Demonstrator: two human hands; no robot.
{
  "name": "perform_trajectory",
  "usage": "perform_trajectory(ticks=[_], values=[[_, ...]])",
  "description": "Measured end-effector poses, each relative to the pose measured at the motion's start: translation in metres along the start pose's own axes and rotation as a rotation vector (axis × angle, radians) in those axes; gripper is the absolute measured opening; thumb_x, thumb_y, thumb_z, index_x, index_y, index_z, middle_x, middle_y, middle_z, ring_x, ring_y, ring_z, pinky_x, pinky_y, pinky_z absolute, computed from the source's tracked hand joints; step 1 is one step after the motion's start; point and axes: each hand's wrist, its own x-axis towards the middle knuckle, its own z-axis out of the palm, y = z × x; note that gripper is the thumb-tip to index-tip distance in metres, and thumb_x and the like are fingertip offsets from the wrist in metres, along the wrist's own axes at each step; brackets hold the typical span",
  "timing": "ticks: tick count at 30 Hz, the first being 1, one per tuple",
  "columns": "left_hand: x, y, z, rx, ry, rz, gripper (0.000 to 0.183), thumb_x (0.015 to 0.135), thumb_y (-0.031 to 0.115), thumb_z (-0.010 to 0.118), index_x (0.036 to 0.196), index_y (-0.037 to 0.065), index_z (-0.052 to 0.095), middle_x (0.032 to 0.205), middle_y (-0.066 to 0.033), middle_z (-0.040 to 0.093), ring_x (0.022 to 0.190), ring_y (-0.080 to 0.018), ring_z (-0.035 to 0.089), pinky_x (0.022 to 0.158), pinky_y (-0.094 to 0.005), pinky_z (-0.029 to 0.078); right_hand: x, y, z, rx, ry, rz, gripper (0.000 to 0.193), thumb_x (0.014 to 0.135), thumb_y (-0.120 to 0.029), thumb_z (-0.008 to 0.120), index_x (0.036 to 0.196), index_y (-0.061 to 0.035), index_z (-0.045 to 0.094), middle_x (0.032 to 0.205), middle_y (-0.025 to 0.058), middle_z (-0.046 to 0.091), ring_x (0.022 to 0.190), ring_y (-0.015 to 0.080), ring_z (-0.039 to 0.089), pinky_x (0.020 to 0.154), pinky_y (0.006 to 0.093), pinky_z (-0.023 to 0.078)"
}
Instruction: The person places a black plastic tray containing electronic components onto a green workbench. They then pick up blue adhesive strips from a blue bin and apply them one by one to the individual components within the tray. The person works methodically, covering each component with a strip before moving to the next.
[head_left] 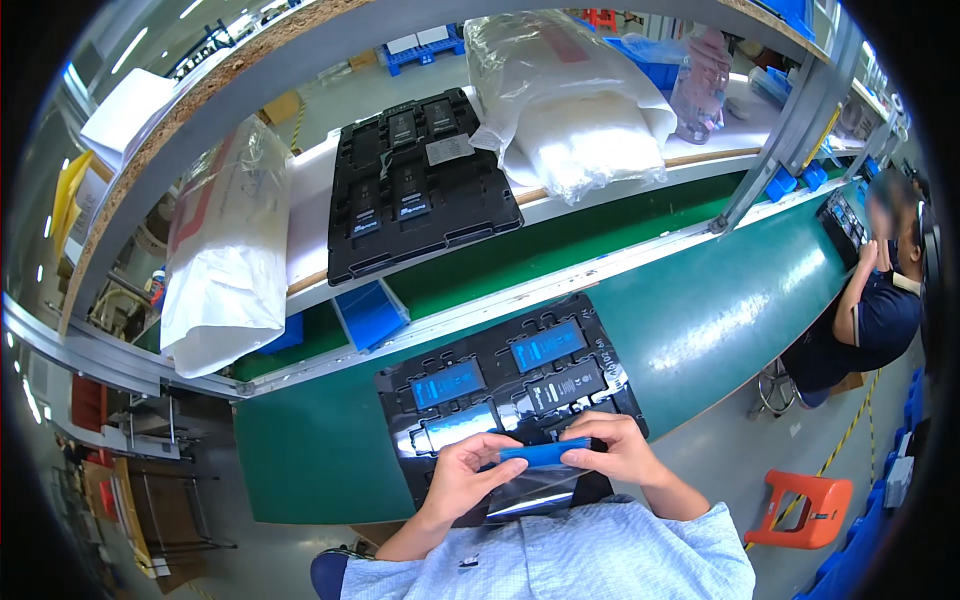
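My left hand (468, 477) and my right hand (622, 455) pinch a flat blue battery (543, 454) by its two ends, close in front of my body. It is turned nearly edge-on, above the near part of a black plastic tray (497, 376). In that tray's pockets lie a blue-faced battery (447, 384) at the left, another blue-faced battery (549, 346) at the far right, and a black-faced battery (567, 387) nearer me. A further blue battery (460, 426) shines with glare beside my left hand. My hands and forearms hide part of the tray's near side.
The tray lies on a green bench top (320, 450). Above its far edge, a shelf carries a second black tray (480, 220) with batteries, plastic-wrapped white packs (590, 140) and a pink bottle (702, 90). At right are a seated co-worker (885, 320) and an orange stool (800, 508).
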Motion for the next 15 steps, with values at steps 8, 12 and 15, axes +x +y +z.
perform_trajectory(ticks=[8,12,15], values=[[0.001,-0.012,0.008,-0.05,0.054,-0.008,0.014,0.079,0.001,0.073,0.09,-0.004,0.065,0.086,-0.007,0.067,0.078,-0.011,0.063,0.071,-0.0228,0.051,-0.009,-0.006,-0.009,-0.155,0.008,-0.064,0.02,0.075,-0.01,0.077,0.089,0.0024,0.071,0.083,0.0094,0.066,0.072,0.016,0.06,0.06,0.0269,0.047],[0.001,-0.022,0.009,0.246,0.142,0.145,0.014,0.077,0.007,0.077,0.075,-0.001,0.066,0.072,-0.0031,0.065,0.065,-0.0062,0.058,0.057,-0.0211,0.045,-0.012,-0.01,-0.009,-0.179,0.056,-0.03,0.017,0.077,-0.009,0.075,0.089,0.0023,0.071,0.084,0.0091,0.066,0.071,0.016,0.061,0.06,0.0265,0.047],[0.001,-0.019,0.013,0.474,0.188,0.25,0.02,0.075,0.011,0.079,0.067,0.001,0.063,0.061,-0.0025,0.061,0.057,-0.0058,0.055,0.05,-0.022,0.039,-0.013,-0.011,-0.008,-0.168,0.097,-0.038,0.014,0.079,-0.007,0.073,0.089,0.0027,0.071,0.084,0.0093,0.066,0.071,0.0158,0.061,0.06,0.0261,0.047]])
